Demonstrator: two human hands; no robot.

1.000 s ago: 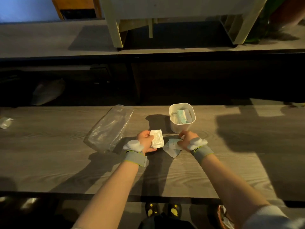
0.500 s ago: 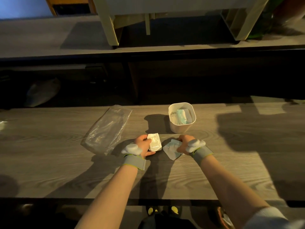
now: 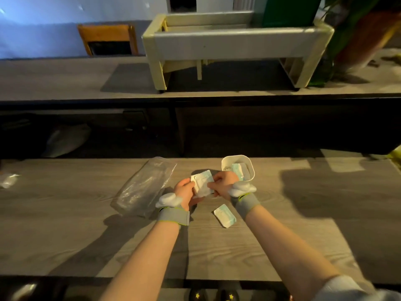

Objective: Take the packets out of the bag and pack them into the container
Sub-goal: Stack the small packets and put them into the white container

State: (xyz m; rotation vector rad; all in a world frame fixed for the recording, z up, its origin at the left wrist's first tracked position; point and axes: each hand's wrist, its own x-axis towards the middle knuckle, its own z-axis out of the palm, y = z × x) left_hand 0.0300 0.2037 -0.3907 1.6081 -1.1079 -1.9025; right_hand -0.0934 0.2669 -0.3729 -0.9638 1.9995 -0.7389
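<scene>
Down at the near edge of the surface (image 3: 65, 224), both bare forearms come in from below, each with a grey wristband (image 3: 173, 216) that has a white lump on top. A bit further in, roughly mid-surface, one loose packet (image 3: 224, 215) lies flat by itself: white with a teal edge, just under the right wrist and not touching it.

Right past that, the two hands meet. The left hand (image 3: 184, 192) has its fingers curled round the left side of the held packets (image 3: 201, 183), and the right hand (image 3: 224, 183) is pinching the right side of the same little bunch. It looks like two packets overlapping, lifted off the surface, but I can't really tell.

To the left of the hands, the clear plastic bag (image 3: 143, 189) lies flat and slanted, running toward the far edge. The white container (image 3: 235, 157) sits upright by the far edge, just behind the right hand, with teal packets inside (image 3: 238, 170). Way over at the left edge there's a crumpled bit of plastic (image 3: 8, 180).

Beyond a dark gap, a second surface (image 3: 65, 79) carries a cream stand (image 3: 234, 40), and a wooden chair (image 3: 106, 33) is behind it.
</scene>
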